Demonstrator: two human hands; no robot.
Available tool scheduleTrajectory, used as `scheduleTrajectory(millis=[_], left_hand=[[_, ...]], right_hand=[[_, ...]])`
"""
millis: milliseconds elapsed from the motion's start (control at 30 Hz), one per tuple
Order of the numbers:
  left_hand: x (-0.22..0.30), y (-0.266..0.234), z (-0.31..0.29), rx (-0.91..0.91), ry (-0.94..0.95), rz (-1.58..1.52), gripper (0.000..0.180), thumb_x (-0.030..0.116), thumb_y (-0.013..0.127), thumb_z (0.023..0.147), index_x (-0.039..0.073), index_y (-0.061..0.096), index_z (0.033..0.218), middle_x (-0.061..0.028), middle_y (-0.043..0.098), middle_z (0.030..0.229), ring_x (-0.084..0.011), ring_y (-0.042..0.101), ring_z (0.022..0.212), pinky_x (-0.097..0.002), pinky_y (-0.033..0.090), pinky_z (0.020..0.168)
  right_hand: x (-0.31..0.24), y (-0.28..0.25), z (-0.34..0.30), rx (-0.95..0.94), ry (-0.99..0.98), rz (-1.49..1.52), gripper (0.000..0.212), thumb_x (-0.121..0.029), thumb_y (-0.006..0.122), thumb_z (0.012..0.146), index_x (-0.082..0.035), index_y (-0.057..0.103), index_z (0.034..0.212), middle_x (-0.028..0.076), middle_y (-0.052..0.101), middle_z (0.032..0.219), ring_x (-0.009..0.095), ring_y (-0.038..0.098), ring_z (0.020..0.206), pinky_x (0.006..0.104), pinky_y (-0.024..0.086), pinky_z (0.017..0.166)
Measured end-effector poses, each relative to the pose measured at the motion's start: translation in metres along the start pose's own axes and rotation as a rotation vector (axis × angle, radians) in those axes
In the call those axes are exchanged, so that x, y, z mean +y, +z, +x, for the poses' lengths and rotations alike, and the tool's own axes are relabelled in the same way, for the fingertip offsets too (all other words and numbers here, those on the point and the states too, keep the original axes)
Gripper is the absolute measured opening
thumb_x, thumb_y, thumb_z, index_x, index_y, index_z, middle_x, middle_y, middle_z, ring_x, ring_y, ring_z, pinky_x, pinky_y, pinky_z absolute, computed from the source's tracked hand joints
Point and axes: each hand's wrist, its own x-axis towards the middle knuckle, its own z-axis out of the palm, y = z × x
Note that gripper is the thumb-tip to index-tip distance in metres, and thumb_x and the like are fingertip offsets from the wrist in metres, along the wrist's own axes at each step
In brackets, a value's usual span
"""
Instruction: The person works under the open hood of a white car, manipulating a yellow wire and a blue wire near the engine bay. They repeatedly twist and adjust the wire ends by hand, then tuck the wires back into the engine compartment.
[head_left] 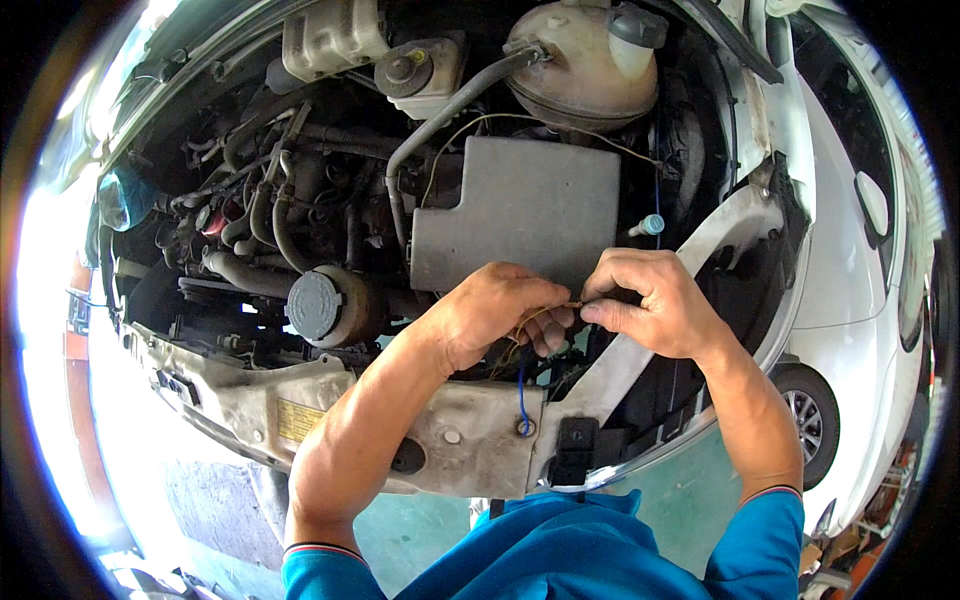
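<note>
Above the front crossmember [490,435] of an open engine bay, my hands meet close together. My left hand [500,312] pinches a thin yellow-brown wire [527,318] between thumb and fingers. From the other side, my right hand [648,300] is closed on the same wire, thumb against forefinger. Between the fingertips a short dark stretch of it shows; whether this is a joint or bare strands is too small to tell. Below my left hand the wire loops down, and a blue wire [522,400] hangs near it against the crossmember.
Just beyond my hands lies a flat grey cover [520,200]. A rounded coolant tank [560,75] and a brake fluid reservoir [420,75] stand behind it. To the left are a capped round reservoir [318,305] and several hoses. A white car [845,260] is parked at the right.
</note>
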Motion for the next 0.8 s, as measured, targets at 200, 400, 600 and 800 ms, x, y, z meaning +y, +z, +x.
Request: scheduleTrajectory(millis=[200, 400, 600, 800], left_hand=[[-0.001, 0.003, -0.001, 0.059, 0.035, 0.117, 0.025, 0.019, 0.066, 0.097, -0.004, 0.073, 0.099, -0.0109, 0.074, 0.084, -0.0181, 0.069, 0.076, -0.0320, 0.054, 0.072], [-0.006, 0.017, -0.003, 0.248, 0.334, 0.691, 0.027, 0.021, 0.065, 0.100, -0.005, 0.070, 0.102, -0.0106, 0.071, 0.081, -0.0139, 0.064, 0.076, -0.0320, 0.052, 0.072], [-0.004, 0.014, -0.005, 0.195, 0.352, 0.533, 0.023, 0.017, 0.068, 0.097, -0.005, 0.070, 0.103, -0.0107, 0.071, 0.081, -0.0131, 0.062, 0.075, -0.0325, 0.053, 0.071], [-0.008, 0.015, -0.006, 0.250, 0.421, 0.530, 0.019, 0.011, 0.071, 0.093, -0.004, 0.073, 0.105, -0.0115, 0.073, 0.084, -0.0139, 0.065, 0.077, -0.0327, 0.054, 0.072]], right_hand=[[0.000, -0.001, 0.001, -0.037, -0.021, -0.024, 0.014, -0.011, 0.079, 0.082, -0.002, 0.069, 0.086, 0.011, 0.066, 0.079, 0.030, 0.066, 0.072, 0.0387, 0.050, 0.064], [0.001, 0.004, 0.002, -0.049, -0.043, -0.138, 0.016, -0.007, 0.080, 0.077, 0.002, 0.068, 0.084, 0.013, 0.065, 0.077, 0.030, 0.066, 0.070, 0.0382, 0.050, 0.062], [0.000, 0.005, 0.001, -0.014, -0.024, -0.168, 0.016, -0.003, 0.080, 0.075, 0.002, 0.067, 0.082, 0.014, 0.065, 0.076, 0.032, 0.066, 0.071, 0.0396, 0.051, 0.063], [0.003, 0.005, 0.001, -0.001, -0.022, -0.176, 0.016, -0.004, 0.081, 0.076, 0.002, 0.068, 0.083, 0.014, 0.066, 0.077, 0.032, 0.066, 0.072, 0.0396, 0.051, 0.063]])
